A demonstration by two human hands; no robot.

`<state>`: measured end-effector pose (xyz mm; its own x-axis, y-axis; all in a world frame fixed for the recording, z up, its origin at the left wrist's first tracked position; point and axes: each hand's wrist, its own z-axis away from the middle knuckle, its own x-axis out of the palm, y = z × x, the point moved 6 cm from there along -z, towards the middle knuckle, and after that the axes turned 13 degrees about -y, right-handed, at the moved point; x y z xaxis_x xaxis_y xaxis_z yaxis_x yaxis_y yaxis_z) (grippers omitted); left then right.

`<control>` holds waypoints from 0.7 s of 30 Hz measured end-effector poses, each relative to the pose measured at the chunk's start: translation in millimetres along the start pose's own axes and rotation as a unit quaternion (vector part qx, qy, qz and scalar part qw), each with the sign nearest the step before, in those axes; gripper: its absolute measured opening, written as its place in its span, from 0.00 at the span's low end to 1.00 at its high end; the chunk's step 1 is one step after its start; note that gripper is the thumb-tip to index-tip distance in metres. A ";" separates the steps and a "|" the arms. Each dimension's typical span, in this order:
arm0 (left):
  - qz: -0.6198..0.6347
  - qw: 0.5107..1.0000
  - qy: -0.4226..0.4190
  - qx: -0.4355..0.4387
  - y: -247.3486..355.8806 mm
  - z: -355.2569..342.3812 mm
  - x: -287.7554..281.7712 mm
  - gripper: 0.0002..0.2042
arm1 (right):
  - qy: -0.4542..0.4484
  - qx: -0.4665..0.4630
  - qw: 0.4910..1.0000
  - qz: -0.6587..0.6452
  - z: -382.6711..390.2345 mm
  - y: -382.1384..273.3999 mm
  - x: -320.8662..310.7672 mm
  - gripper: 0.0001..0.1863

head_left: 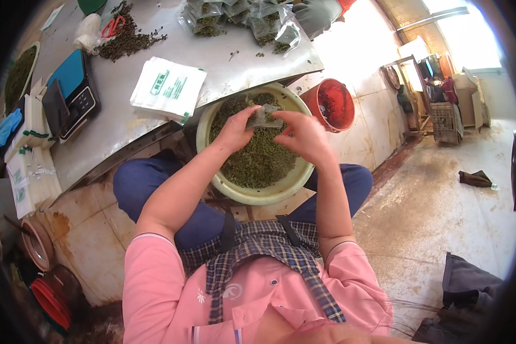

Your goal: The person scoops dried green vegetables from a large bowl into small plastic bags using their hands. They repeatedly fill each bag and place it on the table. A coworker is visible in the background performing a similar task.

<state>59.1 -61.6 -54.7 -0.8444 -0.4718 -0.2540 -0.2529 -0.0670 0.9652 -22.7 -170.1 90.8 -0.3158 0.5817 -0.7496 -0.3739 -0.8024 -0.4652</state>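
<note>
A small clear plastic bag (264, 117) with some green bits in it is held over the basin by my left hand (238, 131), its thumb and fingers closed on the bag's left side. My right hand (307, 136) is at the bag's right side. Its forefinger reaches the bag's edge, while the thumb stands apart below; the other fingers are partly hidden and a little blurred. Under both hands, the round pale green basin (252, 198) sits between my knees. Small dried green buds or seed heads (258, 160) lie heaped inside it.
A metal table (120, 92) bears a stack of printed white bags (169, 87), a scale (77, 94), filled clear bags (235, 17) and dried plant bits (129, 43) by red-handled scissors (112, 27). A red bucket (332, 103) stands right of the basin.
</note>
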 end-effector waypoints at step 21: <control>-0.114 0.977 0.179 -0.001 104.1 32.7 -101.6 0.34 | 0.217 -0.148 0.963 -0.053 -49.3 -25.6 -91.6 0.12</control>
<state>103.1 8.1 69.6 -0.5477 -0.7214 -0.4237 -0.4138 -0.2066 0.8866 58.7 -209.5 148.2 0.1288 0.6042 -0.7863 -0.0988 -0.7812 -0.6165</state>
